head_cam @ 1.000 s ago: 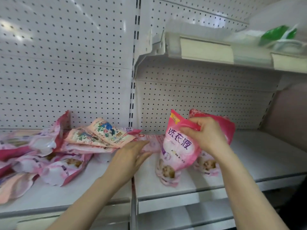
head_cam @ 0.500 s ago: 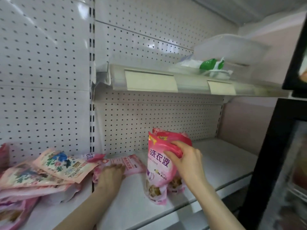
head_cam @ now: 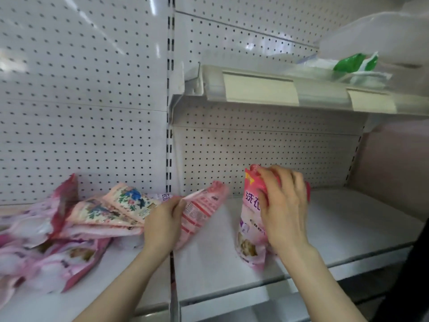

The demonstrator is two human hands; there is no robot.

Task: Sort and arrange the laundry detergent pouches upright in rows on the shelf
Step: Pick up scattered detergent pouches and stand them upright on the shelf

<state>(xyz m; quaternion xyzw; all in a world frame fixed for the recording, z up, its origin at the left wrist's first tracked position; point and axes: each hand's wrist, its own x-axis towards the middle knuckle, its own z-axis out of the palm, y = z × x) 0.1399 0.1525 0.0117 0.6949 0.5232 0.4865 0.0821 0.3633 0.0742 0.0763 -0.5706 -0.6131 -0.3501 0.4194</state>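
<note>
Many pink pouches (head_cam: 53,259) lie heaped just left of the left hand (head_cam: 162,221)'s pouch (head_cam: 199,210).

Head camera looks down, close to shelf (head_cam: 348,233).

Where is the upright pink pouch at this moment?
In the head view, the upright pink pouch stands right of centre on the lower shelf, gripped at its top by the right hand.

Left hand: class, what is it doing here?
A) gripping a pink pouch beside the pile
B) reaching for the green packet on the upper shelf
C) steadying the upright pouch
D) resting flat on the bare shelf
A: the left hand grips a pink pouch by its edge, next to the pile of lying pouches.
</note>
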